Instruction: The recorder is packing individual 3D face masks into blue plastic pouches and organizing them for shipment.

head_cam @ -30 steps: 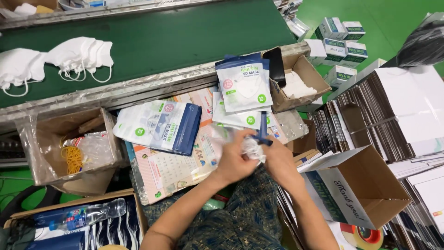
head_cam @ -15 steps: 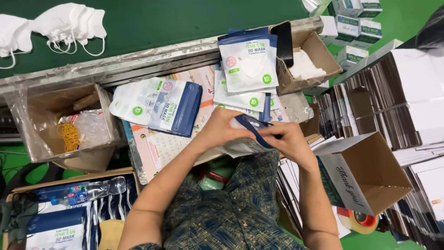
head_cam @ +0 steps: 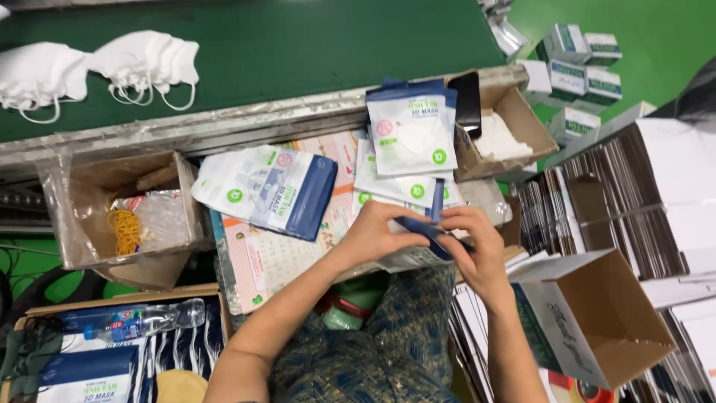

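glossy flat navy-and-white mask pouch (head_cam: 421,231), pinched in left hand (head_cam: 377,231) and right hand (head_cam: 477,246) grip

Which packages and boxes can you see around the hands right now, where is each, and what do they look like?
Pouch: flat, dark blue edge, held between left hand and right hand.
Pouch stack: left of the hands, white and navy with green dots.
Upright pouch: behind the hands, white, blue top.
Open carton: right of the hands, brown inside.
Small boxes: upper right, white and green.
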